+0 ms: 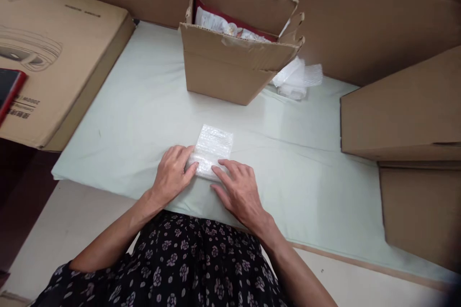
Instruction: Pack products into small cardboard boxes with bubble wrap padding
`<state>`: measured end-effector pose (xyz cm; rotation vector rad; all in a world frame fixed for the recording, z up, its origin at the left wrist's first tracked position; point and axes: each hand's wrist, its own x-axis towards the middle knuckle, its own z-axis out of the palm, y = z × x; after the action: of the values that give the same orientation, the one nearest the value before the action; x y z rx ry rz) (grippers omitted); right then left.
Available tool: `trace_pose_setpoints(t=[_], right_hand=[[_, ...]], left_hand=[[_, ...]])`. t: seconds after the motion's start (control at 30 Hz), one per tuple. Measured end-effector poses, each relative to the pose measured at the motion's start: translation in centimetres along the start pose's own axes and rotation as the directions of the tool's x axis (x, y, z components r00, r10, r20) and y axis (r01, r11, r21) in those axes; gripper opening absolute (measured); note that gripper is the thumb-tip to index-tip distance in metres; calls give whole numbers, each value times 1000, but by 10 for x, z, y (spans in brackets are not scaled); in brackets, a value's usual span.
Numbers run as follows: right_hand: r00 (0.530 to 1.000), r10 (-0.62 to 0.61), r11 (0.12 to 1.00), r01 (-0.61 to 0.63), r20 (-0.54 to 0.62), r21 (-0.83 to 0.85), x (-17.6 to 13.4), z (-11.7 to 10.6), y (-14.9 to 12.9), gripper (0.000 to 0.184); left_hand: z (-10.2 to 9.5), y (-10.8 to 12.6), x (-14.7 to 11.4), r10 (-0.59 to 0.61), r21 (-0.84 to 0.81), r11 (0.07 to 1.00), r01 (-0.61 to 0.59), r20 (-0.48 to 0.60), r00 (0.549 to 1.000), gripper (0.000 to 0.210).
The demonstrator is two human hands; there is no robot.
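A folded piece of clear bubble wrap point(212, 146) lies flat on the cloth-covered table point(306, 177), close to its front edge. My left hand point(173, 172) grips the left edge of the wrap, its thumb at the near corner and its fingers along the side. On the near right part rest the index and middle fingertips of my right hand point(237, 189); its fingers are spread and the thumb is apart. Whether anything is folded inside the wrap I cannot tell.
An upright cardboard box point(230, 67) with its top open holds white packets. Behind its right side lies crumpled bubble wrap point(297, 79). A large printed carton point(72, 57) is at left, with a red-edged dark object point(10, 88) on it. More cardboard boxes point(399, 110) stand at right.
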<state>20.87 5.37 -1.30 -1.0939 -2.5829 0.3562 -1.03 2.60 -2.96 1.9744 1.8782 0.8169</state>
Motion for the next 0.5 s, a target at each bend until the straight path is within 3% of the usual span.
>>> trace_pose_setpoints(t=[0.07,0.13,0.17,0.23,0.3,0.37,0.43,0.5], right_hand=[[999,-4,999,2,39,37,5,7,4,29],[995,90,984,-94,34,153,9,12,9,29],[986,161,957,-165,34,238,11,14,11,29],[950,305,852,-301,60,428,10,14,10,31],[914,384,703,-379,128,601,7,12,4,31],[907,382,589,-387,177,710,2,11,-5,30],[926,348,609,-341,145,716,-3,8,-13,28],[934,355,724,-294,28,624,-5,2,-14,27]], left_hand=[[-2,1,-1,-99,-102,990,97,-13,995,35],[-7,5,-10,-249,-291,926,239,3,968,46],[-10,8,-15,-334,-411,855,318,33,942,53],[-14,16,-25,-469,-649,614,450,159,869,65],[-13,26,-30,-481,-798,298,523,348,805,68],[-7,35,-28,-398,-826,36,563,505,766,60],[0,40,-24,-352,-813,-96,574,567,745,46],[4,42,-20,-393,-826,-97,555,545,741,40]])
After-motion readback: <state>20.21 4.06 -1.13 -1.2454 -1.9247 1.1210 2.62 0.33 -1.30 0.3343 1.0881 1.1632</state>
